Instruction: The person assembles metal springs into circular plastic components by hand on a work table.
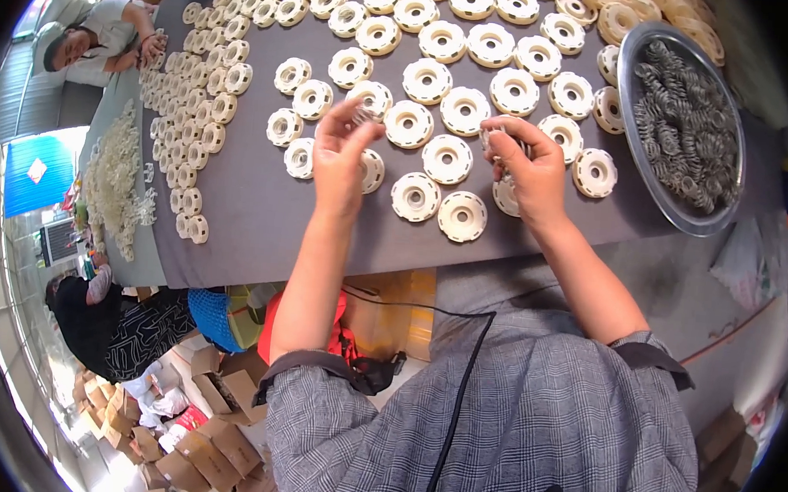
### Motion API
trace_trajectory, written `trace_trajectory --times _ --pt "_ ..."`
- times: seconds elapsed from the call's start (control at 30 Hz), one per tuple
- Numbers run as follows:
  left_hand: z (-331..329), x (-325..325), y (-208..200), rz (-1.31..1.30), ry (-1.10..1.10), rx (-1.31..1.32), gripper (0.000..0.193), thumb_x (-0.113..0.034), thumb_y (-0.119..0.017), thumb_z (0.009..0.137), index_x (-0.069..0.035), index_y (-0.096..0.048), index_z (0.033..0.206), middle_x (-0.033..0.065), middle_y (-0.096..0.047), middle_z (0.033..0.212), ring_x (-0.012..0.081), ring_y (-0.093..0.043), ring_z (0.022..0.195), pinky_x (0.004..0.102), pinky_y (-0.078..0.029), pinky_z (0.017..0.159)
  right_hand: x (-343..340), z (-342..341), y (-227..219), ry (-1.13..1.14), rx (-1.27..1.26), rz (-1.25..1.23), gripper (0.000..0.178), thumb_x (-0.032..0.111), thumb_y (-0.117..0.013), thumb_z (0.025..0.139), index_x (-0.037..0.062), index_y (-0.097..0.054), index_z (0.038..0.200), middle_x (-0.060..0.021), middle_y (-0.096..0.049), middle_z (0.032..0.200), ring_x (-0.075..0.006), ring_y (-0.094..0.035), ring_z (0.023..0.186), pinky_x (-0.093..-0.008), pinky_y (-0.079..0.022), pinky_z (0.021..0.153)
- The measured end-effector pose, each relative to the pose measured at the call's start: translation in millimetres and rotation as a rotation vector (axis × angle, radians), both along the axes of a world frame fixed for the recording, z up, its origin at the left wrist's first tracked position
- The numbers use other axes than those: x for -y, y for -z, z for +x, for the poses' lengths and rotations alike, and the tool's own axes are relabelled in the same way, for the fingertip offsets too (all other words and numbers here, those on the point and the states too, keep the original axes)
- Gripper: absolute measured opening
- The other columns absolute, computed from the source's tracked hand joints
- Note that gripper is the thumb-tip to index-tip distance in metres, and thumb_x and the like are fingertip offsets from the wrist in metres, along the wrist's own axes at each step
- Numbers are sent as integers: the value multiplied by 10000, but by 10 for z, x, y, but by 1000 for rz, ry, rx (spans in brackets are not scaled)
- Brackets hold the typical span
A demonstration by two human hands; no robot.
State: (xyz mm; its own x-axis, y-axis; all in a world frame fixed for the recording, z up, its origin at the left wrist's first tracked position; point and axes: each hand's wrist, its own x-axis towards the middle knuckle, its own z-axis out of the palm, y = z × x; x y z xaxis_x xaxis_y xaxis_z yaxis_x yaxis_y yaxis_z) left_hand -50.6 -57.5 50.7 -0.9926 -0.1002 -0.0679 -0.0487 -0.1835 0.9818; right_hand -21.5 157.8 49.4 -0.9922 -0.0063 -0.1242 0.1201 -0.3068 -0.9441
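Many cream-coloured round plastic parts (462,216), notched at the rim and with a hole in the middle, lie on the grey table. Above them, my left hand (337,164) pinches a metal spring (363,114), slightly blurred, between thumb and fingertips. My right hand (538,176) is curled around several metal springs (501,147), mostly hidden by the fingers. One round part (505,197) is partly covered by that hand, and another (373,171) shows behind my left wrist. Beyond the right hand, a round metal tray (631,162) holds a heap of coil springs (686,120).
Smaller cream rings (202,141) crowd the table's left side. A pile of translucent plastic pieces (116,176) lies further left. One co-worker (107,34) handles parts at the far left; another person (87,316) is lower left. Cardboard boxes (206,457) stand on the floor.
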Motion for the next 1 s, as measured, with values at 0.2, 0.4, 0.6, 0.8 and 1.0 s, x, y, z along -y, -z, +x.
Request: trace_trajectory --times 0.2,0.4,0.6,0.8,1.0 --pt "-515 830 203 -265 -168 35 286 -28 -558 748 -42 -550 1033 4 -536 825 73 -497 743 204 -414 657 -4 -10 73 58 1 -65 165 126 -604 803 24 -619 932 5 -560 689 -22 -478 590 -158 -372 459" --pt "-742 1029 498 -775 -271 -110 230 -83 -648 689 -26 -544 886 46 -570 860 138 -524 776 256 -428 712 -17 -30 106 78 19 -81 174 130 -604 805 18 -616 937 -2 -557 695 -30 -481 600 -161 -374 464" --pt "-806 1042 625 -959 -300 -176 297 -126 -687 645 -22 -549 887 62 -584 855 179 -532 797 304 -430 734 -40 -53 125 79 26 -83 180 133 -601 807 15 -613 943 -2 -556 697 -31 -483 608 -162 -376 467" --pt "-803 1093 620 -1075 -265 -95 261 -173 -684 651 -38 -585 852 65 -581 859 192 -521 807 299 -419 752 -41 -57 127 64 49 -93 174 135 -596 810 17 -614 936 -2 -559 704 -29 -487 616 -161 -378 470" --pt "-657 795 424 -1104 -348 -231 264 -166 -707 655 -50 -590 862 53 -557 883 160 -495 795 279 -402 720 -34 -53 105 31 82 -127 195 183 -586 818 18 -621 915 -8 -578 726 -36 -508 623 -167 -390 462"
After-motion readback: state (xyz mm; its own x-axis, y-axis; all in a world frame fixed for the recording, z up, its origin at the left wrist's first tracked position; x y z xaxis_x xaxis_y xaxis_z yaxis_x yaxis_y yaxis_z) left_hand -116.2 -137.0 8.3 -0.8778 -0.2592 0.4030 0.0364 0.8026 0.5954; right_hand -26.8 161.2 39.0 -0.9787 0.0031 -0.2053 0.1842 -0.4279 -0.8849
